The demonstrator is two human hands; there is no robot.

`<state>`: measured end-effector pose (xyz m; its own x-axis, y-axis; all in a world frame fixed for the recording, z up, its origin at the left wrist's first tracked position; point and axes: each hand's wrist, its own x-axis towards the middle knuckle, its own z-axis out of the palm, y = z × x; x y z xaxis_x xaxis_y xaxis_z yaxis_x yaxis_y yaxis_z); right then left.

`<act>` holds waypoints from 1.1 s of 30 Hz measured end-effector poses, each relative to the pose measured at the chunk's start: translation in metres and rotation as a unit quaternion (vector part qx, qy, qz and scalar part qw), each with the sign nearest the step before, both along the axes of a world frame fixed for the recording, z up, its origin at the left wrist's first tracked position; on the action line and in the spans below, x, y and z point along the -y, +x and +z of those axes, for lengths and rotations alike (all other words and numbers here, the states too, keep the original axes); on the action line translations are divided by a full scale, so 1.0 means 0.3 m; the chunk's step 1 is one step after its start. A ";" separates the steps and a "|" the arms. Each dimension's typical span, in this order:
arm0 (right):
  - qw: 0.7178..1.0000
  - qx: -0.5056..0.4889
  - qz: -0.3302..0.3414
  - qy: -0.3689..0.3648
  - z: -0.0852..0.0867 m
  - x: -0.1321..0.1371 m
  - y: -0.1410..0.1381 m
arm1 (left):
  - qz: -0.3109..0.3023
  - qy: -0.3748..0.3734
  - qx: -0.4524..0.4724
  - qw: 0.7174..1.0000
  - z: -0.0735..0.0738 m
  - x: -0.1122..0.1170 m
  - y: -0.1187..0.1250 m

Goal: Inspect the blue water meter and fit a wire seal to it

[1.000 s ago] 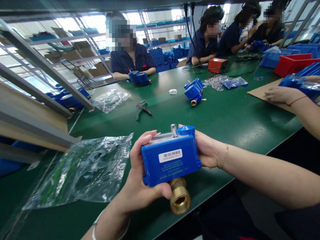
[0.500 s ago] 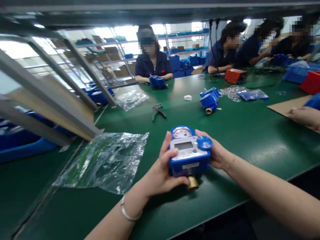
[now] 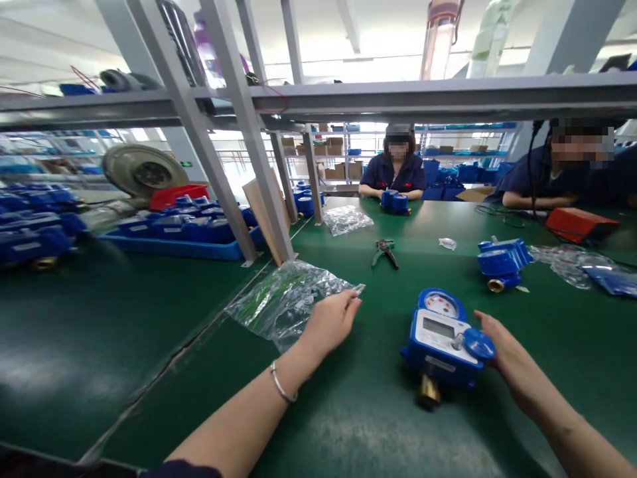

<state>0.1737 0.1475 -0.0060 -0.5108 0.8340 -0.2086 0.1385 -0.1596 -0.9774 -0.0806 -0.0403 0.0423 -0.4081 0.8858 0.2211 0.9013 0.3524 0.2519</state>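
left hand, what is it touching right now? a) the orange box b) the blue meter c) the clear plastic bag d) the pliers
c: the left hand has its fingertips on the edge of the clear plastic bag, while the blue meter sits apart on the table beside the right hand, and the pliers lie farther off.

Green bench (image 3: pixel 348 425). Pliers (image 3: pixel 384 252) lie mid-bench toward the far edge. Second clear bag (image 3: pixel 347 218) near the far edge, left of a seated person (image 3: pixel 395 174) in dark blue. Another blue meter (image 3: pixel 501 262) with brass fitting toward the right edge; orange box (image 3: pixel 580 224) beyond it. Blue tray (image 3: pixel 184 247) of blue parts at the left, behind slanted grey posts (image 3: pixel 239 133).
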 end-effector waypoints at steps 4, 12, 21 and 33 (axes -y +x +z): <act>0.987 0.032 -0.058 0.147 -0.055 -0.018 0.053 | 0.150 -0.068 -0.065 0.984 -0.027 0.029 -0.211; 0.961 0.055 -0.045 0.266 -0.073 0.137 0.130 | 0.188 -0.101 -0.138 0.967 -0.047 0.018 -0.325; 0.947 -0.025 -0.117 0.300 -0.046 0.297 0.207 | 0.124 0.115 -0.172 0.970 0.129 0.085 -0.143; 0.899 -0.366 0.044 -0.237 0.150 0.407 0.057 | -0.323 0.285 -0.022 0.902 -0.123 0.102 0.576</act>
